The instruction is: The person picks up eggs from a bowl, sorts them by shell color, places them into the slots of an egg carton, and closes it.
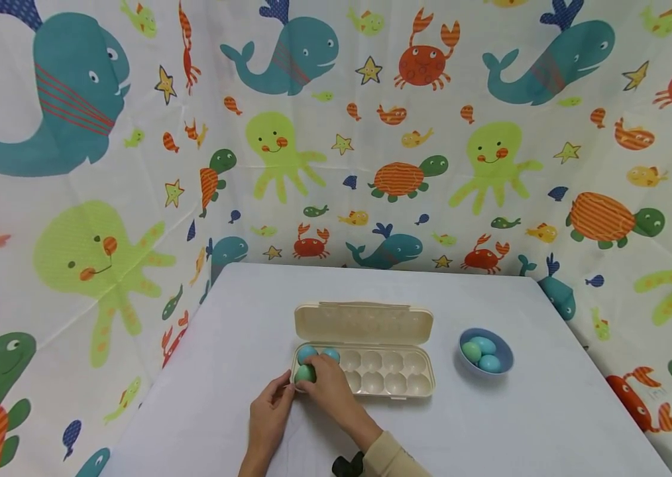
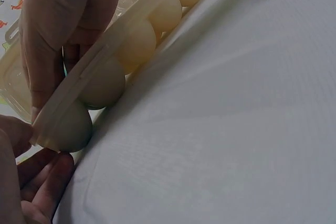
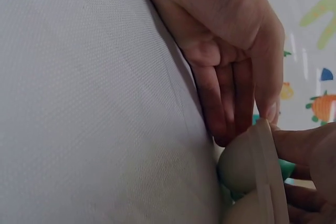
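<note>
A beige egg carton (image 1: 395, 392) lies with its lid (image 1: 366, 324) raised at the back. Two blue eggs (image 1: 307, 353) sit side by side in its far row at the left end. My right hand (image 1: 333, 392) reaches over the near row and grips a green egg (image 1: 304, 374) at the near-left cup, fingers over its top. At the carton's left front corner, my left hand (image 1: 270, 414) pinches the edge. Its thumb is at the rim and its fingertips (image 2: 62, 165) lie under the end cup in the left wrist view.
To the carton's right stands a blue bowl (image 1: 479, 373) with two blue eggs (image 1: 490, 363) and a green egg (image 1: 471, 352). A white cloth (image 1: 211, 371) covers the table. Sea-animal curtains (image 1: 336, 152) hang behind and at the sides. A small black object (image 1: 348, 466) shows beside the right sleeve.
</note>
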The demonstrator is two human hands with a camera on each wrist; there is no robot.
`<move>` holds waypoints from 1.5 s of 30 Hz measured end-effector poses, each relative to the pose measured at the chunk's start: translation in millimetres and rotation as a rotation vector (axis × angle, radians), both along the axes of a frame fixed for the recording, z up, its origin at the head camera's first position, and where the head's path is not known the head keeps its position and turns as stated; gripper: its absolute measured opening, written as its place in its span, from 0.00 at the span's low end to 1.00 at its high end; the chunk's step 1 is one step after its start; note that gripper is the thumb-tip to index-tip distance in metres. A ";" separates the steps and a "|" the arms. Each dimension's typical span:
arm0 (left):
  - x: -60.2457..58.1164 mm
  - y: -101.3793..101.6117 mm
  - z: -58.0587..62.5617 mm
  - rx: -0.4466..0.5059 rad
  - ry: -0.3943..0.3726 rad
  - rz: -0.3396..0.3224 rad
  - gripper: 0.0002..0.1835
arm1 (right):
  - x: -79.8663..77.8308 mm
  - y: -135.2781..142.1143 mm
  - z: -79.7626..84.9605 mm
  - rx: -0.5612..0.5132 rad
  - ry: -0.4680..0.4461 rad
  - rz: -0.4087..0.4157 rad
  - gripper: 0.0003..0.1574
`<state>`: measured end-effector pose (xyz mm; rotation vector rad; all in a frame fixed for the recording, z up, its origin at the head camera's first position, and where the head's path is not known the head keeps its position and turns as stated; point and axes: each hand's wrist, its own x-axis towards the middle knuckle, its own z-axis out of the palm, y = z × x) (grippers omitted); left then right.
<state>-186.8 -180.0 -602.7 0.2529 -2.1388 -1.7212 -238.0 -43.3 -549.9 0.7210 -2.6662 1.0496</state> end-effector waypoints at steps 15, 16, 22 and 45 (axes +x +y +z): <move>1.9 2.2 -3.0 0.021 0.031 0.005 0.16 | 5.6 2.1 -4.6 0.071 0.079 0.007 0.19; 3.5 3.6 1.1 0.019 0.028 0.007 0.16 | 5.7 2.6 -4.5 0.078 0.082 0.008 0.19; 3.9 5.1 5.5 0.005 0.025 0.012 0.16 | 6.7 9.4 0.7 0.109 0.092 0.010 0.21; 0.5 0.8 3.0 -0.017 -0.009 0.014 0.17 | 6.0 87.4 48.9 0.037 0.433 -0.085 0.21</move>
